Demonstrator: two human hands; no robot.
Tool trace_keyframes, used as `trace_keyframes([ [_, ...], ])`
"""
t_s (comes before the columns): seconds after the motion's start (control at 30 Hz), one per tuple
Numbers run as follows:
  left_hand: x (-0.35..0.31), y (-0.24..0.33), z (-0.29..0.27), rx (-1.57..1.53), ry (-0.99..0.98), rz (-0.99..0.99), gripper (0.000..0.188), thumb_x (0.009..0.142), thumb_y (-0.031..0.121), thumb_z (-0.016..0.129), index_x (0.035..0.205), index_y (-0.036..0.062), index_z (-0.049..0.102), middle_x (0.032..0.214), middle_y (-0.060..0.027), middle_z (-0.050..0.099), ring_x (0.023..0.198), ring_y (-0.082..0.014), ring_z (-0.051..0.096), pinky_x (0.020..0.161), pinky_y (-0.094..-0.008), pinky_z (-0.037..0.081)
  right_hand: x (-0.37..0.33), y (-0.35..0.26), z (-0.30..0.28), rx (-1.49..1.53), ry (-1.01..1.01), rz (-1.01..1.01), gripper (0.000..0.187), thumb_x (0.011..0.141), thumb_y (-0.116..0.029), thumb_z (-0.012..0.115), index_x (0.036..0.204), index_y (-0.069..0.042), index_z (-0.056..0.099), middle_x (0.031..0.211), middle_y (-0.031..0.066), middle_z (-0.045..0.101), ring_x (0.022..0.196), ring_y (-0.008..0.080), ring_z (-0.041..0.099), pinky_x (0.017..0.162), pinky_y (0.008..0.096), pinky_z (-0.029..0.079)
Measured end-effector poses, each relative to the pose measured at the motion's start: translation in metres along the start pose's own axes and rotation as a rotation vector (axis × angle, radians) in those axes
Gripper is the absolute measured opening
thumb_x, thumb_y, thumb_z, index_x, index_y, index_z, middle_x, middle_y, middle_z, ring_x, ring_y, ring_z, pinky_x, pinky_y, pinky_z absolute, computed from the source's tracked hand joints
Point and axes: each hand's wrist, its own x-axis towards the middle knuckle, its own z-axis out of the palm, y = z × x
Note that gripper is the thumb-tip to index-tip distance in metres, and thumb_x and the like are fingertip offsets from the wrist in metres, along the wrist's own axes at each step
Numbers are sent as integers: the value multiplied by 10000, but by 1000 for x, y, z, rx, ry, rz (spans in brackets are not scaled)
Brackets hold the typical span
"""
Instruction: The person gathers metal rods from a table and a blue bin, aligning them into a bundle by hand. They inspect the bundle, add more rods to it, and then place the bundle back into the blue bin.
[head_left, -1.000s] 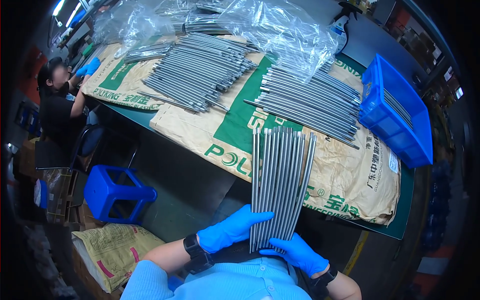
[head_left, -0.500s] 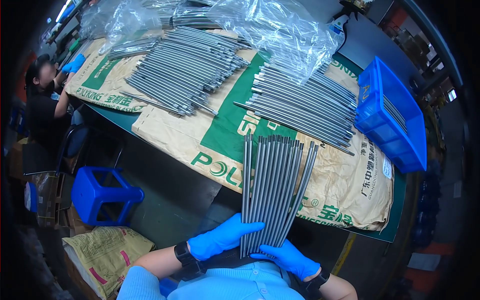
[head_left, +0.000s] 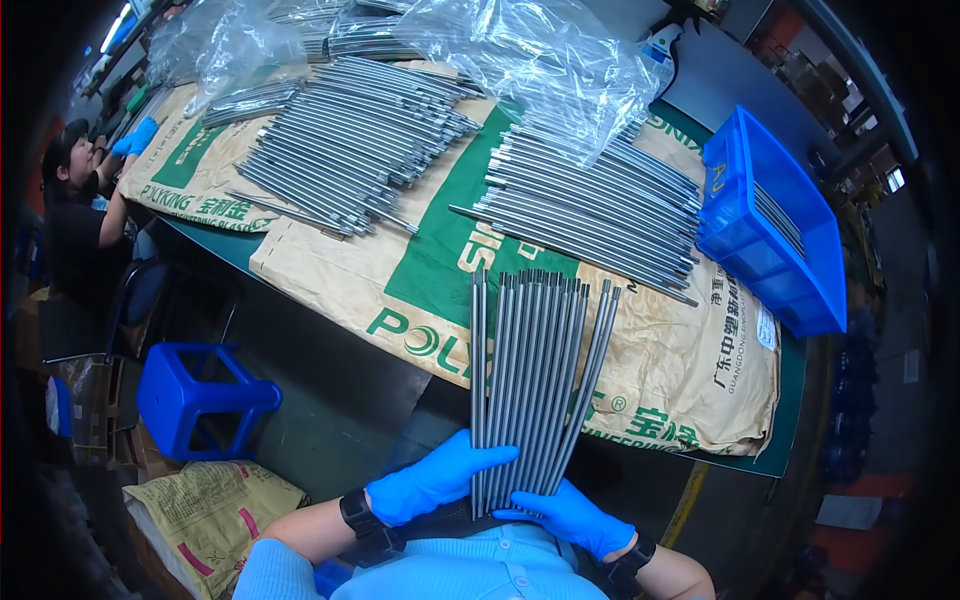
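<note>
In front of me a fanned bunch of grey metal rods [head_left: 530, 370] stands nearly upright, its upper ends spread apart. My left hand [head_left: 435, 478], in a blue glove, grips the bunch from the left with the thumb across the front. Lower down, my gloved right hand [head_left: 572, 515] closes round the bottom part from the right, thumb in front. The fingers behind the rods are hidden. Beyond them on the table lie two big piles of similar rods, a left pile [head_left: 350, 140] and a right pile [head_left: 595, 205].
Brown paper sacks [head_left: 330, 270] cover the green table [head_left: 790, 400]. At its right edge a blue bin [head_left: 770, 230] holds some rods. Clear plastic film [head_left: 530, 60] lies at the back. A blue stool [head_left: 205, 395] stands at left, near a co-worker [head_left: 85, 200] in dark clothing.
The view has shifted slightly, so the table and bin sit a little further left. Both hands keep the same hold on the rods.
</note>
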Motion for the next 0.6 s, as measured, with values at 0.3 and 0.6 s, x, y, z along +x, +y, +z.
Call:
trace_keyframes([
  [0.3, -6, -1, 12, 81, 37, 101, 436, 808, 68, 627, 1213, -17, 491, 1133, -142, 580, 1012, -224, 580, 893, -339, 466, -3, 2, 4, 39, -45, 5, 423, 876, -1, 509, 1283, 8, 394, 1213, 162, 509, 1066, 257, 552, 913, 365, 486],
  [0.6, -6, 0, 8, 8, 15, 33, 449, 812, 26, 610, 1239, 7, 473, 1168, -135, 562, 1045, -242, 570, 911, -364, 465, -8, 0, 7, 46, -66, 4, 425, 869, -1, 522, 1276, 18, 402, 1194, 165, 526, 1040, 258, 569, 900, 357, 495],
])
